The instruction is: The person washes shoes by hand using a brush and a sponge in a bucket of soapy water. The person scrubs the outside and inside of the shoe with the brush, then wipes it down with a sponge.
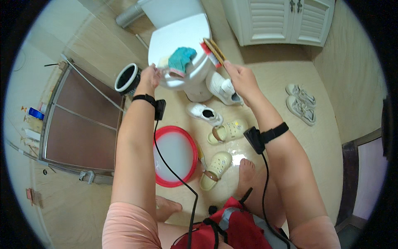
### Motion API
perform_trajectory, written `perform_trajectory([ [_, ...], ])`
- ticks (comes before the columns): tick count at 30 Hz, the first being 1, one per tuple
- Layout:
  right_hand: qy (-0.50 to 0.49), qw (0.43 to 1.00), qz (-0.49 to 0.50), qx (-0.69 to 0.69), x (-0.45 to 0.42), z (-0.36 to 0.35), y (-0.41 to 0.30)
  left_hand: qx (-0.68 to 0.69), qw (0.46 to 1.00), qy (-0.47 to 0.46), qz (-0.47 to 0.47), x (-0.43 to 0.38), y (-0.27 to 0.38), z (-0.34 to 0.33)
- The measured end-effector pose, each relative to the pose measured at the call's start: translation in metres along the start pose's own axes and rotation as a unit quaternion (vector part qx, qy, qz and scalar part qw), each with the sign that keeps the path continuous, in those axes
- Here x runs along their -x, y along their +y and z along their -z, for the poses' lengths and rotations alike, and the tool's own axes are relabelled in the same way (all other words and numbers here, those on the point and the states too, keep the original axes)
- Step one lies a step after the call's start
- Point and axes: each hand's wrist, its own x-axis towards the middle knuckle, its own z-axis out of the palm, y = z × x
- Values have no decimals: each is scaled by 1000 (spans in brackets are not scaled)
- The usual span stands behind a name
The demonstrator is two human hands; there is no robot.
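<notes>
My right hand [242, 77] grips the handle of a wooden scrubbing brush [214, 53] with red and white bristles, held up beside the toilet lid [178, 35]. My left hand [150, 77] is at the lid's front left edge, fingers curled. Close to its fingertips lies a crumpled teal cloth or glove [181, 59] with a pinkish edge. Blur there hides whether the hand holds anything. Below the brush, one white shoe [219, 85] leans against the toilet base, and another white shoe [202, 112] rests on the floor.
A red-rimmed basin [195, 158] of cloudy water stands on the floor, a second brush [201, 155] beside it. Pale green clogs [228, 130] lie near my feet. Grey sneakers [301, 102] are at right, a black bin [127, 79] at left, a white louvred cabinet [270, 21] behind.
</notes>
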Motion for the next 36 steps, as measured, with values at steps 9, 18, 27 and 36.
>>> perform_trajectory([
  [9,-44,975,-110,-190,13,7,-23,-85,988,119,46,54,-170,63],
  [18,-62,969,-132,-197,15,13,-26,-35,930,-18,365,140,-362,74],
  [27,-66,967,-129,-208,18,13,-28,52,944,18,326,169,-370,40],
  [36,-117,952,-143,-246,44,-26,-66,158,938,-46,306,201,-235,83],
])
